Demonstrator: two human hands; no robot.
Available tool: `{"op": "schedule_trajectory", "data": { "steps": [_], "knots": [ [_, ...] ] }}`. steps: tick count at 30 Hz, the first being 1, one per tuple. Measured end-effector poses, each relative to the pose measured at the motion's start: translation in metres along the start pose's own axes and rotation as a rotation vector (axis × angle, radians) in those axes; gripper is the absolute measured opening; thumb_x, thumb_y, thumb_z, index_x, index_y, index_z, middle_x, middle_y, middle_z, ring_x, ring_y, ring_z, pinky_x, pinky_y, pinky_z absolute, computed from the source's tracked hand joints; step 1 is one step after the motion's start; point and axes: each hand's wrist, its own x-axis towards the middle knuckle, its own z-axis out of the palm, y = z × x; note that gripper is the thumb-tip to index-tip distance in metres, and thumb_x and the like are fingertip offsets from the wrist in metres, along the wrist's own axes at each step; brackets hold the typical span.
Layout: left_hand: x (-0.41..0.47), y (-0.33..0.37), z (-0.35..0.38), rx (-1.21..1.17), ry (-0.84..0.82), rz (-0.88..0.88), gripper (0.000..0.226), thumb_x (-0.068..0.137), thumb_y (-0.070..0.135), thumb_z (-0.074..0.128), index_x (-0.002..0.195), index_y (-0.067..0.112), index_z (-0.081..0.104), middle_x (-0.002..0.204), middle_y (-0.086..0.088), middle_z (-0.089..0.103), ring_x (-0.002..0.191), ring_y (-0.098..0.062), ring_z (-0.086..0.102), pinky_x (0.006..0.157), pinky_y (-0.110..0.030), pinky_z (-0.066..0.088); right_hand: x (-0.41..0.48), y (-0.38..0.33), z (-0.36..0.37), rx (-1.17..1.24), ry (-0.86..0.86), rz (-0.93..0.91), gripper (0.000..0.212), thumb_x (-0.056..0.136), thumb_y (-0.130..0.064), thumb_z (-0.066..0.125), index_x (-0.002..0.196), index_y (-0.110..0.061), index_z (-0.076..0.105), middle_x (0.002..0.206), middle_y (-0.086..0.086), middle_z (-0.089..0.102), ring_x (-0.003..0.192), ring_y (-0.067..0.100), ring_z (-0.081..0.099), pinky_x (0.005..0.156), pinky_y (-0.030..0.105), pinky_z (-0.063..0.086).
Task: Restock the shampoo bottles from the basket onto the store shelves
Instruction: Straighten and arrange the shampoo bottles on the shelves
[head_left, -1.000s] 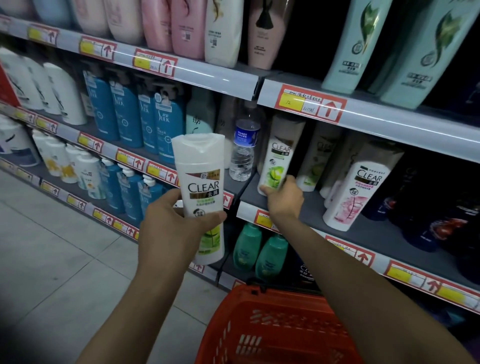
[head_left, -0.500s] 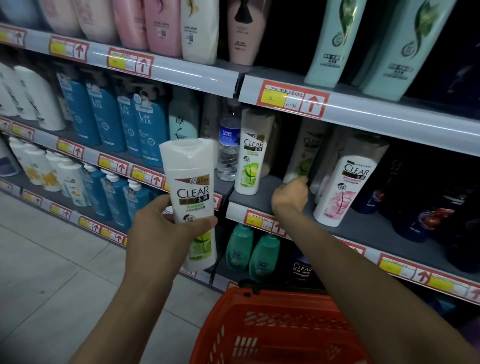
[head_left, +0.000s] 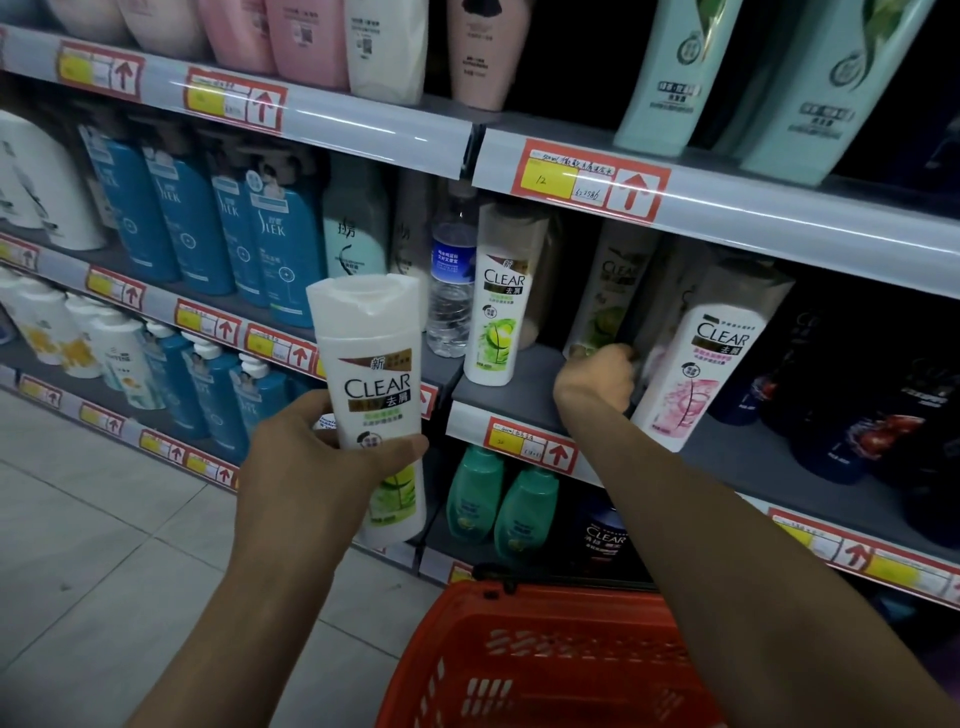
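White bottle (head_left: 371, 395) held snug in left hand (head_left: 311, 467); right hand (head_left: 595, 387), 3 o'clock, grip curled, can't tell on what. A nudge could topple the pink bottle (head_left: 691, 364) beside it.

The aisle is dim under a cool, flat light, and its left side is lit better than its right. The white bottle (head_left: 374, 395) in the foreground is the brightest thing, and its label reads sharply. Long pale streaks of glare run along the shelf rails (head_left: 779, 218). Under the shelves at right the shadow deepens, so the dark bottles (head_left: 857, 415) nearly merge with the black. The price tags (head_left: 98, 70) at upper left are soft and smeared. Wide-angle distortion bows the rails and stretches the edges. The floor (head_left: 78, 519) looks dull grey.
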Motion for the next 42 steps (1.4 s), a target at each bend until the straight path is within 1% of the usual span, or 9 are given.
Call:
{"op": "schedule_trajectory", "data": {
  "steps": [4,10,15,18,21,25,29,34,42],
  "knots": [
    [0.002,-0.002,-0.001,-0.001,0.004,-0.001,0.04,0.066,0.015,0.092,0.088,0.037,0.066,0.086,0.019,0.069,0.081,-0.001,0.065,0.074,-0.029,0.048,0.0,-0.001,0.002,-0.021,0.019,-0.018,0.048,0.096,-0.03,0.066,0.128,0.001,0.047,0.128,0.022,0.064,0.12,0.041,0.063,0.09,0.046,0.053],
    [0.002,0.0,-0.002,0.0,0.032,-0.013,0.039,0.065,0.016,0.093,0.087,0.035,0.068,0.088,0.017,0.072,0.085,-0.007,0.069,0.085,-0.04,0.054,-0.004,-0.005,-0.002,0.038,-0.023,0.006,0.054,0.096,-0.026,0.066,0.133,0.001,0.04,0.133,0.021,0.061,0.122,0.042,0.061,0.092,0.046,0.052],
    [0.001,0.005,-0.004,-0.022,0.037,-0.021,0.039,0.065,0.014,0.093,0.086,0.035,0.067,0.087,0.015,0.072,0.084,-0.008,0.069,0.086,-0.042,0.054,-0.03,-0.003,-0.003,0.021,-0.238,-0.199,0.04,0.09,-0.013,0.065,0.127,-0.007,0.05,0.136,0.016,0.053,0.119,0.036,0.059,0.095,0.038,0.048],
    [-0.001,0.006,-0.005,-0.02,0.042,-0.027,0.039,0.065,0.015,0.094,0.088,0.034,0.069,0.09,0.013,0.073,0.086,-0.01,0.07,0.088,-0.044,0.055,-0.054,-0.006,0.01,0.024,-0.37,-0.377,0.071,0.076,-0.043,0.083,0.131,-0.012,0.049,0.132,0.011,0.048,0.116,0.031,0.057,0.096,0.042,0.052],
    [-0.005,0.007,-0.005,-0.003,0.05,-0.034,0.041,0.064,0.017,0.094,0.09,0.036,0.068,0.094,0.01,0.074,0.089,-0.015,0.071,0.092,-0.052,0.057,-0.07,-0.015,0.023,0.02,-0.288,-0.434,0.093,0.068,-0.066,0.081,0.135,-0.012,0.045,0.128,0.01,0.049,0.115,0.032,0.056,0.09,0.046,0.054],
    [-0.007,0.009,-0.005,-0.02,0.048,-0.026,0.041,0.065,0.015,0.093,0.088,0.037,0.067,0.094,0.011,0.073,0.09,-0.013,0.069,0.093,-0.051,0.056,-0.071,-0.022,0.029,0.009,-0.168,-0.377,0.076,0.076,-0.057,0.081,0.124,-0.009,0.048,0.126,0.012,0.055,0.116,0.033,0.057,0.083,0.045,0.051],
    [-0.007,0.01,-0.003,-0.035,0.048,-0.022,0.04,0.065,0.016,0.093,0.087,0.037,0.067,0.093,0.011,0.073,0.09,-0.014,0.07,0.093,-0.049,0.055,-0.073,-0.009,0.028,-0.067,-0.079,-0.393,0.062,0.09,-0.051,0.071,0.124,-0.007,0.046,0.126,0.014,0.054,0.117,0.033,0.055,0.087,0.044,0.051],
    [-0.008,0.008,0.005,-0.028,0.038,-0.024,0.041,0.063,0.015,0.094,0.089,0.036,0.07,0.094,0.009,0.076,0.09,-0.016,0.073,0.092,-0.052,0.057,-0.057,0.009,0.017,-0.116,0.081,-0.28,0.061,0.095,-0.045,0.066,0.131,-0.001,0.042,0.13,0.018,0.05,0.117,0.034,0.053,0.093,0.043,0.047],
    [-0.007,0.003,0.012,-0.001,0.041,-0.007,0.042,0.063,0.017,0.095,0.09,0.037,0.071,0.091,0.013,0.075,0.087,-0.012,0.072,0.09,-0.053,0.059,-0.029,0.019,0.011,-0.081,0.141,-0.199,0.056,0.096,-0.038,0.065,0.133,-0.001,0.043,0.131,0.021,0.052,0.115,0.038,0.058,0.09,0.047,0.049]
  ]
}}
